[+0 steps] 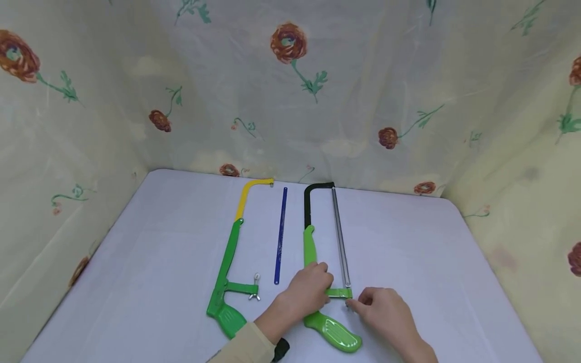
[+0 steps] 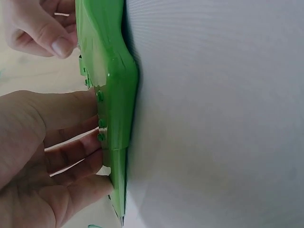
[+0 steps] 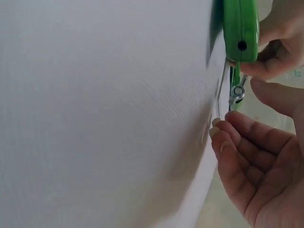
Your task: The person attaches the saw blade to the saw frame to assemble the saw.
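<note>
While the L hand (image 1: 308, 287) grips the light-green hacksaw (image 1: 310, 247) by its frame, fingers curled over it, the R hand (image 1: 386, 310) is at the wing nut (image 3: 238, 91), thumb & index either side; can't tell if they actually pinch it. Step in hand is prob. adjusting that nut; next move'd call for a small turn w/ the frame kept steady. Saw lies mostly b/w & beyond the hands, mid-table, tip nr the table's (image 1: 408, 242) far edge, silver blade (image 1: 340, 237) alongside. Toward the L edge: blue blade (image 1: 281, 237), then bladeless yellow-and-green hacksaw (image 1: 230, 247).
</note>
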### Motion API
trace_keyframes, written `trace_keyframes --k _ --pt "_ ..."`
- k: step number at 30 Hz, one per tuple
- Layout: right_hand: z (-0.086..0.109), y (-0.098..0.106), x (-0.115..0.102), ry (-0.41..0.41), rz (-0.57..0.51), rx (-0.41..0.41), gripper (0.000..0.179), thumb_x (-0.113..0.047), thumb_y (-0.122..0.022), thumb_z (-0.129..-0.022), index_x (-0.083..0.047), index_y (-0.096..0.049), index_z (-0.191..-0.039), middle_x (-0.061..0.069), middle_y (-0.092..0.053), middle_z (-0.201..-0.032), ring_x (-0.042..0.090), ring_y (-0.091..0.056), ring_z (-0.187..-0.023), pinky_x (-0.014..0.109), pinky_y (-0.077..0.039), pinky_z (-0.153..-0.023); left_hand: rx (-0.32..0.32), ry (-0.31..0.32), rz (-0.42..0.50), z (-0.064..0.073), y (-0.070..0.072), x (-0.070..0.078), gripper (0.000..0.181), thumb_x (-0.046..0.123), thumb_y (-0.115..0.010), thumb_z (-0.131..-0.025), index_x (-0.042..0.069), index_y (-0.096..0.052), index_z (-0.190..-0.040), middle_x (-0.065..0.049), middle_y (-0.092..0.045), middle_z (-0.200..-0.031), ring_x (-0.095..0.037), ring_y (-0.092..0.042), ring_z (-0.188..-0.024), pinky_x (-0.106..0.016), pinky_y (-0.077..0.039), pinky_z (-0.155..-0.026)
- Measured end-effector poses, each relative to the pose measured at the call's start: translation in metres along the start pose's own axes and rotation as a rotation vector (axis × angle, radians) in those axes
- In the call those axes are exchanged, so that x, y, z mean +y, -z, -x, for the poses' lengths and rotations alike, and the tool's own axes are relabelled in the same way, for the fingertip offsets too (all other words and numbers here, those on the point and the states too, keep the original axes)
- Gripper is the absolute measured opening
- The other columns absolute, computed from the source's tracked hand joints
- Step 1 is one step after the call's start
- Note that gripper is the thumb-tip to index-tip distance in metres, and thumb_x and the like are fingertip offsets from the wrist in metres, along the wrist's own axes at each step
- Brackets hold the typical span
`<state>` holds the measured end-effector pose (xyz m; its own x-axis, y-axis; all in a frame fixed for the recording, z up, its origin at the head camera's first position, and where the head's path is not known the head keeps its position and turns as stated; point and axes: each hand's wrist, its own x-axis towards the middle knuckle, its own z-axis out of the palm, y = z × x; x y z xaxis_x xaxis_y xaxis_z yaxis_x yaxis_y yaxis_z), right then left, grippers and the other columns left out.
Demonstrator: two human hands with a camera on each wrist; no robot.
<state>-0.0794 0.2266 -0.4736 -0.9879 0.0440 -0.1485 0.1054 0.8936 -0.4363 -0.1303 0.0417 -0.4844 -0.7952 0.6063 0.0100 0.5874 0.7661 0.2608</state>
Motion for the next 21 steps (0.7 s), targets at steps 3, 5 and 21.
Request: trace_keyframes --k 3,5,21 --pt "0.002 -0.004 -0.001 0.000 0.010 0.006 0.024 -0.039 -0.077 -0.082 -0.020 -0.069 -0.070 -0.008 -0.060 -0.062 0.011 -0.050 -0.061 0.028 -0.038 -0.056 -0.002 0.003 0.002 0.001 -0.001 -0.001 0.020 0.029 -0.081 -0.082 0.016 -0.073 -0.094 0.004 -0.061 -0.091 -0.008 -0.048 -0.079 -0.018 -0.044 -0.066" --pt "0.004 -0.006 -0.002 -0.005 0.009 0.005 0.025 -0.040 -0.077 -0.083 -0.020 -0.069 -0.071 -0.008 -0.061 -0.062 0.011 -0.050 -0.062 0.028 -0.038 -0.056 -0.004 0.001 0.002 0.001 -0.001 -0.001 0.020 0.029 -0.081 -0.082 0.016 -0.073 -0.094 0.004 -0.061 -0.092 -0.008 -0.048 -0.080 -0.017 -0.044 -0.067" --pt "0.007 -0.009 -0.011 -0.002 0.032 0.015 0.025 -0.036 -0.077 -0.082 -0.018 -0.067 -0.068 -0.006 -0.059 -0.061 0.013 -0.049 -0.061 0.029 -0.036 -0.054 0.004 -0.015 0.004 0.001 0.001 -0.001 0.019 0.029 -0.081 -0.083 0.015 -0.072 -0.092 0.004 -0.061 -0.091 -0.008 -0.048 -0.079 -0.018 -0.044 -0.066"
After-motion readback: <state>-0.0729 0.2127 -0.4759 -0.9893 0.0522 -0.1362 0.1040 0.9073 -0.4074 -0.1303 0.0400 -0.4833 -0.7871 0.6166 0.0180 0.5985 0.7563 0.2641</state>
